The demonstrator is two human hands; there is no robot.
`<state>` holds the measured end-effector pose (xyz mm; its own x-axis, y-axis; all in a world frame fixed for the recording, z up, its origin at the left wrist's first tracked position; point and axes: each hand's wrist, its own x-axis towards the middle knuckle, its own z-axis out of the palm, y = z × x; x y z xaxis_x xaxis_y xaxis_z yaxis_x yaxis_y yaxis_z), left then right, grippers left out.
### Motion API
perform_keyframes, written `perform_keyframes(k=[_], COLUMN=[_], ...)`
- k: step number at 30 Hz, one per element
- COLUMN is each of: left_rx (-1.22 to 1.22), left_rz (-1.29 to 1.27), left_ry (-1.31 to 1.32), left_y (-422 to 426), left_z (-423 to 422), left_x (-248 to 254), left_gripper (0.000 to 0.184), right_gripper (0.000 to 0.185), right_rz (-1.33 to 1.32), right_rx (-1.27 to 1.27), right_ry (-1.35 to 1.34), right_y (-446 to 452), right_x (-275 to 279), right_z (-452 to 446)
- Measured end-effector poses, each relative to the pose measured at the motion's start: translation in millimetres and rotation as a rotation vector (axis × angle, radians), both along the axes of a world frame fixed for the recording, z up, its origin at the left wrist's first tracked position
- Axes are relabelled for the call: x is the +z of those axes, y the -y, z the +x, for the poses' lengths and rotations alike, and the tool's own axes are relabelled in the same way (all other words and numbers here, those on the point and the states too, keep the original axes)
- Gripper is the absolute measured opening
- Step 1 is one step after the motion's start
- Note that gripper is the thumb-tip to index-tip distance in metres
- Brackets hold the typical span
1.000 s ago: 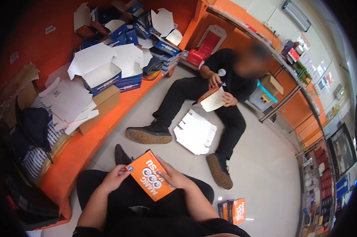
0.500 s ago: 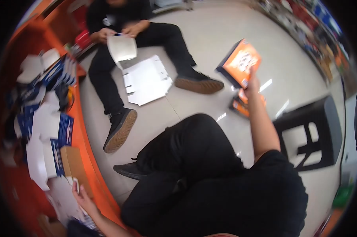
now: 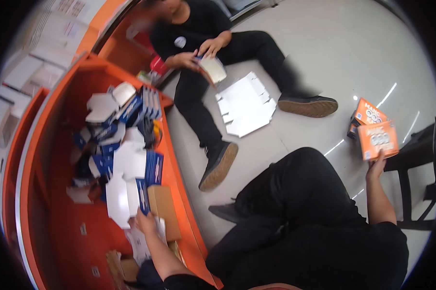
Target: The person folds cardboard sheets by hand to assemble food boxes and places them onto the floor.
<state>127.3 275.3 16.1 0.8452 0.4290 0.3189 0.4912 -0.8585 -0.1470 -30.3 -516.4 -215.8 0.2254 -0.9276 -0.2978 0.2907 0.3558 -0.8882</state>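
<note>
My right hand [image 3: 376, 166] grips the lower edge of an orange box [image 3: 378, 137] with white lettering, holding it off the floor on the right. Just behind it, more orange boxes [image 3: 367, 112] with dark sides stand on the floor. Over at the left, my left hand [image 3: 146, 223] reaches into an orange bin, its fingers closed at the bottom end of a flattened blue-and-white carton [image 3: 143, 195]. Beside that hand is a plain brown cardboard box [image 3: 163, 212]. The undersides of the left fingers are hidden.
The orange bin [image 3: 186, 203] holds a heap of folded blue-and-white cartons [image 3: 102, 159]. A seated person [image 3: 198, 29] opposite handles a small white-and-blue carton [image 3: 212, 70]. A flat white carton [image 3: 247, 106] lies between their legs. A black chair-like frame [image 3: 406, 183] stands at right.
My view has turned, shifting the scene rightward. My right hand has brought the orange box nearer and lower. My left hand has moved from beside the cartons onto one carton's end.
</note>
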Motion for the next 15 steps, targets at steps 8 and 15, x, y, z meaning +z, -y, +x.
perform_keyframes(k=[8,15], left_rx=[-0.095,-0.396], left_rz=[0.137,0.162], left_ry=[0.189,0.405], left_y=[23.3,43.8], left_z=[-10.1,-48.4], left_x=[18.2,16.7], left_gripper=[0.023,0.021], right_gripper=[0.051,0.05], right_rz=[0.021,0.239], right_rx=[0.089,-0.053], right_ry=[-0.263,-0.199], right_y=[-49.0,-45.8], right_x=[-68.3,-48.5], right_z=[-91.7,-38.9])
